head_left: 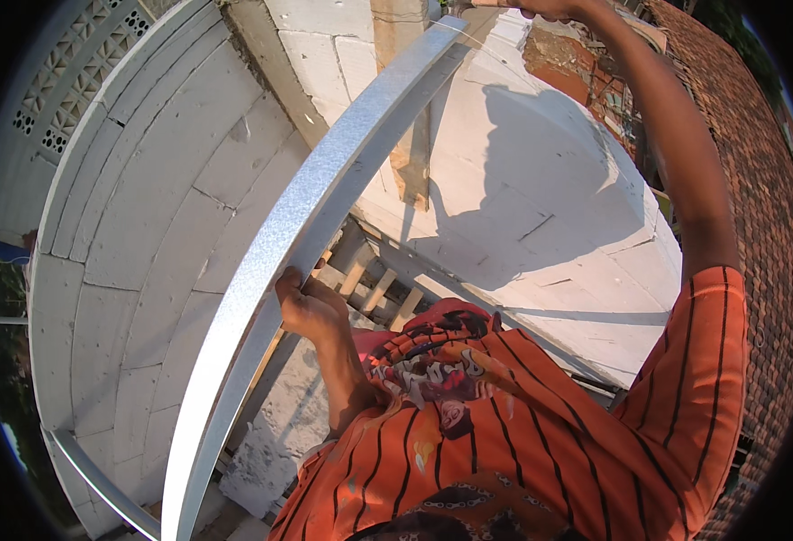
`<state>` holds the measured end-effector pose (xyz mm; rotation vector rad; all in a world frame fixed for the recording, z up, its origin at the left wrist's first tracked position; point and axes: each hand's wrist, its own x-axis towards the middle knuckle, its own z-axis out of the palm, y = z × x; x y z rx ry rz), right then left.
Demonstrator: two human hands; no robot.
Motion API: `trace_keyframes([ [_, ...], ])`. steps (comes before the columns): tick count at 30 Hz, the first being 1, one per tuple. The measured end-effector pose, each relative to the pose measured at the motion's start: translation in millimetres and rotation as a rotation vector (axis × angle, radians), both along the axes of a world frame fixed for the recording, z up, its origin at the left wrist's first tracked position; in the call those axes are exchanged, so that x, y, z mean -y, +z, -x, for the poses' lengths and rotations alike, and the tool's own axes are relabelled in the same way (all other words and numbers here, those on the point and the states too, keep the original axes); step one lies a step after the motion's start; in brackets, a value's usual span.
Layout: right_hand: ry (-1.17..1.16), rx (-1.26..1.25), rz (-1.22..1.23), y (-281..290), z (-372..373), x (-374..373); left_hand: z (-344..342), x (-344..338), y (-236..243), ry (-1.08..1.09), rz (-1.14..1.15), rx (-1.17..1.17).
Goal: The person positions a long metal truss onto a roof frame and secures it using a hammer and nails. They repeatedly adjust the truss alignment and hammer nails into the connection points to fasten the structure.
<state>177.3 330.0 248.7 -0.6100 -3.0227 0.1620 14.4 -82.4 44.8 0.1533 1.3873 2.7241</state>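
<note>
A long, shiny galvanized metal channel (275, 221) runs from the top centre down to the lower left. It looks curved in this wide view. My left hand (311, 307) grips its lower edge around the middle, thumb against the metal. Up at the picture's top edge, my right hand (550, 7) is partly cut off, its fingers curled close to the channel's far end. A small dark piece shows beside those fingers, too little of it to name. A thin pale line crosses near that end.
White block walls stand on the left (162, 207) and right (559, 225), my shadow falling on the right one. A concrete post (412, 167) rises between them. Wooden slats (378, 293) lie below. Another metal length (103, 487) sits lower left; a tiled roof (757, 225) lies far right.
</note>
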Motion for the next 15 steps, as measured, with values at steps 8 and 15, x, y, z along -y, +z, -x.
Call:
trace_keyframes([
  [8, 0.006, 0.008, 0.009, -8.9, 7.2, -7.8, 2.2, 5.4, -6.2, -0.001, 0.036, -0.045],
  [15, 0.016, 0.011, 0.03, -20.8, 11.9, -14.8, -2.0, 3.1, -4.8, -0.006, -0.047, -0.032],
])
